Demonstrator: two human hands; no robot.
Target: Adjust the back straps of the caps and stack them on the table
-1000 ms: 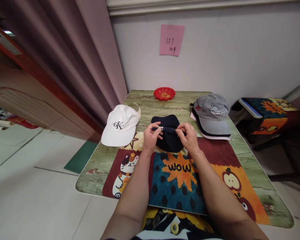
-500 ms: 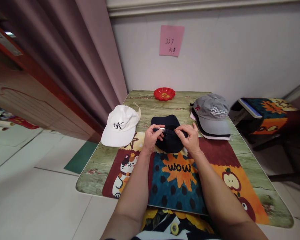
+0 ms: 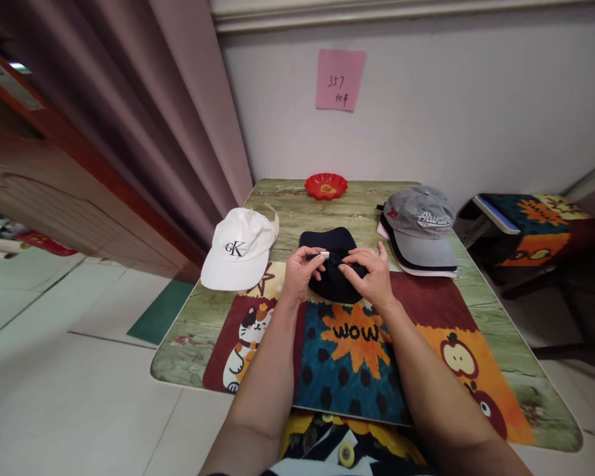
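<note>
A dark navy cap (image 3: 334, 287) lies in the middle of the table, its back strap toward me and its brim on the far side. My left hand (image 3: 300, 271) pinches the strap beside a small silver buckle (image 3: 325, 255). With thumb and fingers, my right hand (image 3: 369, 272) grips the strap just right of the buckle. Left of my hands rests a white cap (image 3: 238, 248) with black lettering. To the right, a grey cap (image 3: 421, 215) with white lettering sits on top of a black one and a pale pink one.
A red scalloped dish (image 3: 326, 186) stands at the table's back edge. Beneath the caps lies a colourful mat (image 3: 352, 383) on the green wood-patterned table (image 3: 178, 350). A pink note (image 3: 340, 79) is on the wall. A stool (image 3: 535, 225) stands at right, a curtain (image 3: 193, 99) at left.
My right hand has shifted slightly left along the strap, closer to the buckle. The buckle in my left fingers has moved a little to the right. The caps at the sides are unmoved.
</note>
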